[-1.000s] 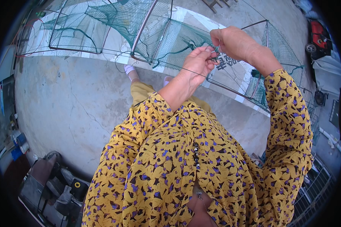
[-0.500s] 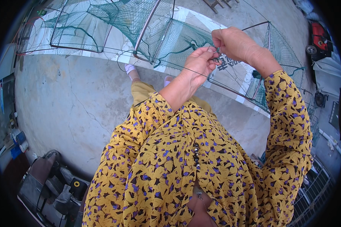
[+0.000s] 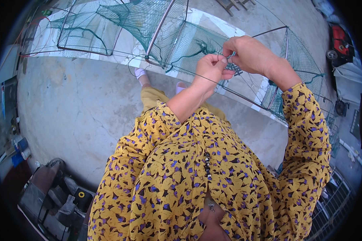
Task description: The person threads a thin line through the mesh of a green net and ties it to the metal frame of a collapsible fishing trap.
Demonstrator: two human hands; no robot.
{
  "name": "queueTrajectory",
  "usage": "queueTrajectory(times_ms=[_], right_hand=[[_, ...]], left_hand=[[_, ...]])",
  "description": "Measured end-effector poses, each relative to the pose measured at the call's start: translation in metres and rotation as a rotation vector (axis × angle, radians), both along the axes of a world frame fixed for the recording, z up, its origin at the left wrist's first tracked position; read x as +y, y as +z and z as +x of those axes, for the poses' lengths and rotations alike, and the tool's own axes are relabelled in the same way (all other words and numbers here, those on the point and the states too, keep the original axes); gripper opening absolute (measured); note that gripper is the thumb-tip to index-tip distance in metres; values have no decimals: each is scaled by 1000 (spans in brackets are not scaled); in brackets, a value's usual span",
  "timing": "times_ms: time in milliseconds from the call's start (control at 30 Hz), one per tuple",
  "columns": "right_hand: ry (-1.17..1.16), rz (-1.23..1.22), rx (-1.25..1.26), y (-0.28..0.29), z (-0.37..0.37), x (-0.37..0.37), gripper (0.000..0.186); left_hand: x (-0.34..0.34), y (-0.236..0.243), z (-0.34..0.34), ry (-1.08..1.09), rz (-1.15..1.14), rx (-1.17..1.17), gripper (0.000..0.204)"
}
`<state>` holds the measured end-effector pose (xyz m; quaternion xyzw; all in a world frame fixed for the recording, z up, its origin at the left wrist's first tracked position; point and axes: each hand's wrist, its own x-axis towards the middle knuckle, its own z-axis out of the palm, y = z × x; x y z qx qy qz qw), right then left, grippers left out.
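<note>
My left hand [image 3: 211, 71] and right hand [image 3: 251, 55] pinch a thin dark strand [image 3: 229, 57] over the green mesh net [image 3: 138, 26] on metal-rod frames, stretched before me — likely knotting — next calls for steady tension

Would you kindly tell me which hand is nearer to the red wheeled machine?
Right: the right hand is left of the red wheeled machine, apart from it; the left hand is farther left.

net [image 3: 113, 14] — green mesh | shirt [image 3: 169, 160] — yellow, black-and-purple print | shoes [image 3: 140, 72]: pale lilac | floor [image 3: 68, 104]: grey
</note>
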<state>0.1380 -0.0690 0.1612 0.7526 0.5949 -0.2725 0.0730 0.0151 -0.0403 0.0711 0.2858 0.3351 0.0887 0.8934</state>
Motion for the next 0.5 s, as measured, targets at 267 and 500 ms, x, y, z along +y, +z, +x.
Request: queueTrajectory(times_ms=[267, 500], right_hand=[[57, 36, 14, 5, 8, -4, 16], [-4, 73, 33, 25, 7, -8, 15]], left_hand=[[-8, 10, -3, 45, 307, 60, 12], [-10, 13, 2, 49, 213, 30, 12]])
